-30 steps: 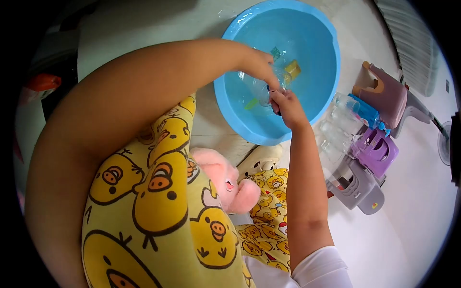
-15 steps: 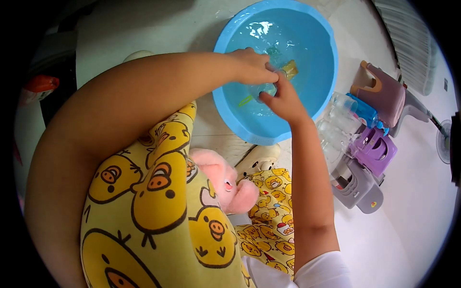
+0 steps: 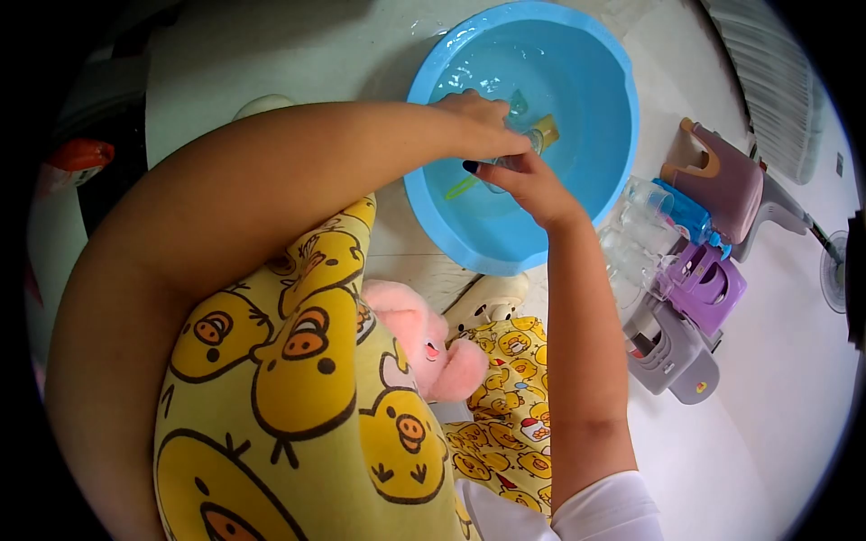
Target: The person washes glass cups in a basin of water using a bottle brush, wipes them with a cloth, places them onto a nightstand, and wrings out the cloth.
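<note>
My left hand (image 3: 476, 124) reaches in from the left over a blue basin (image 3: 424, 194) of water, fingers curled over a clear glass (image 3: 501, 169). From below, my right hand (image 3: 538, 191) closes round the same glass, its dark-nailed thumb stretched across the near side. The hands overlap and hide most of the glass. Beyond the fingers a yellow piece (image 3: 548, 128) shows, and a green loop-shaped handle (image 3: 460, 187) lies on the near side; I cannot tell whether they are joined. A small green thing (image 3: 517, 104) sits in the water.
Right of the basin stand several clear glasses (image 3: 636, 239), a blue pump bottle (image 3: 690, 216), and mauve (image 3: 726, 185), purple (image 3: 708, 284) and grey (image 3: 672, 352) stools. Close to my body are chick-print trousers (image 3: 505, 397) and a pink plush slipper or toy (image 3: 419, 338).
My right thumb has slid left and straightened across the glass. Water splashes have lessened. The basin sits slightly further right in view.
</note>
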Demonstrator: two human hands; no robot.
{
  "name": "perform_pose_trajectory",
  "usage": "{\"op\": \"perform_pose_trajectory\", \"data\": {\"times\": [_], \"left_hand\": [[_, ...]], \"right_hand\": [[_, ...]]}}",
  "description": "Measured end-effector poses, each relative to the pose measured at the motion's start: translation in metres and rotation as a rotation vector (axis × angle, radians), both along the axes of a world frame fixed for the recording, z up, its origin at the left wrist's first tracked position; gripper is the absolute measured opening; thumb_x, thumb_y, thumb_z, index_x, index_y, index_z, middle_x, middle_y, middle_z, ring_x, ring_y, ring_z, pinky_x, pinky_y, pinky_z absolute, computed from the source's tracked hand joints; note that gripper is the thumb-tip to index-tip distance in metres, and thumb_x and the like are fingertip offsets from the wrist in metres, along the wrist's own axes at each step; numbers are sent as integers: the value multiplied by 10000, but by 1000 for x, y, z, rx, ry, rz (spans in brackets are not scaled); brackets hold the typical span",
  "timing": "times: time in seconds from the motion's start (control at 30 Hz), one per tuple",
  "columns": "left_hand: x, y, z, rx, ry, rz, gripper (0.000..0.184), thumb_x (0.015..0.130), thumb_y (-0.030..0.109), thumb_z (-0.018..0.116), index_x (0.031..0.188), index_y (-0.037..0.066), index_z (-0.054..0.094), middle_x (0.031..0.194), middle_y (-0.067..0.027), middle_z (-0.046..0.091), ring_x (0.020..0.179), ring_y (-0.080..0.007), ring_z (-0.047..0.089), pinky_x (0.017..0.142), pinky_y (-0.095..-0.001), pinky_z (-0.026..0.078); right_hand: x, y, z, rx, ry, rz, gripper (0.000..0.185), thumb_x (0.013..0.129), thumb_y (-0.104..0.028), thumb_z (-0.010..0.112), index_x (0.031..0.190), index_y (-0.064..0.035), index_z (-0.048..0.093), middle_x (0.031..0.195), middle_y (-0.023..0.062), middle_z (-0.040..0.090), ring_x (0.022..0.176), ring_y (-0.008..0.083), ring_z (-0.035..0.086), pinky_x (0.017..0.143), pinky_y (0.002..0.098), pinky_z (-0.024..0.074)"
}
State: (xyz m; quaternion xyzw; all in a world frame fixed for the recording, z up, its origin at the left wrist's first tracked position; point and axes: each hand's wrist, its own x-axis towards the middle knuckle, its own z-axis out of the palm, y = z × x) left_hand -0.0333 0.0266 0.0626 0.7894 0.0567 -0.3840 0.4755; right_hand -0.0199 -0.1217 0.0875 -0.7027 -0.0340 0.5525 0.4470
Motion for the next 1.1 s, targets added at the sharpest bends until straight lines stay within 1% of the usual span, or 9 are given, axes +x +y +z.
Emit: {"op": "perform_pose_trajectory", "data": {"times": [0.1, 0.3, 0.37, 0.5, 0.7, 0.77, 0.93, 1.0, 1.1], "left_hand": [[1, 1, -2, -27, 7, 12, 617, 703, 487, 487, 1170, 84, 473, 1108, -210, 474, 1009, -325, 493, 816, -387, 406], [3, -2, -10, -64, 4, 46, 643, 691, 493, 489, 1167, 61, 478, 1107, -203, 494, 988, -314, 512, 809, -375, 415], [4, -1, -8, -21, 2, 42, 649, 685, 502, 486, 1161, 60, 484, 1091, -203, 508, 982, -310, 519, 809, -375, 417], [6, 1, -6, -58, 85, -14, 680, 682, 530, 476, 1168, 55, 481, 1075, -194, 525, 991, -306, 519, 820, -379, 413], [5, -4, -9, 14, 92, -49, 745, 689, 596, 463, 1180, 35, 468, 1107, -198, 508, 1005, -313, 513, 826, -389, 410], [3, -3, -9, 58, 77, -54, 772, 691, 627, 456, 1183, 32, 464, 1107, -200, 509, 1007, -310, 513, 827, -390, 410], [4, -1, -13, 24, 4, -67, 694, 771, 623, 389, 1089, 25, 540, 974, -218, 570, 947, -322, 548, 817, -372, 419], [5, -2, -14, -6, 3, -71, 672, 787, 601, 386, 1055, 8, 554, 946, -217, 576, 915, -321, 557, 810, -375, 420], [5, -7, -29, -67, -30, -59, 671, 780, 589, 415, 1010, -26, 554, 909, -212, 584, 835, -307, 573, 759, -374, 440]], "right_hand": [[-2, -1, -3, -19, -82, 86, 595, 772, -233, 618, 1248, -6, 344, 1183, 85, 464, 1089, 166, 429, 891, 289, 354], [-23, -1, -32, -104, -766, 550, 428, 813, -128, 538, 1204, 3, 424, 1190, 154, 491, 1103, 254, 454, 903, 324, 361], [-25, 0, -33, -173, -514, 312, 322, 775, -105, 530, 1084, -16, 538, 1019, 237, 557, 944, 371, 528, 832, 372, 411], [-30, -1, -31, -73, -545, 221, 273, 772, -74, 518, 1030, 0, 570, 911, 233, 594, 858, 352, 572, 778, 369, 434], [-31, -7, -36, -6, -336, -86, 253, 756, 29, 497, 995, 34, 581, 936, 135, 625, 895, 198, 584, 762, 298, 435], [-28, -14, -39, 104, -149, -334, 253, 755, 54, 505, 993, 30, 585, 944, 70, 622, 908, 133, 561, 785, 267, 429], [-29, -33, -53, 194, -63, -538, 180, 795, -46, 560, 968, -6, 585, 907, 57, 612, 790, 131, 572, 735, 259, 454], [-30, -37, -54, 129, 60, -957, 129, 836, -178, 559, 794, -56, 566, 771, 34, 579, 659, 117, 537, 642, 236, 443], [-26, -33, -56, 60, 148, -1125, 285, 863, -298, 517, 649, -119, 461, 594, -5, 479, 539, 105, 453, 551, 234, 405]]}}
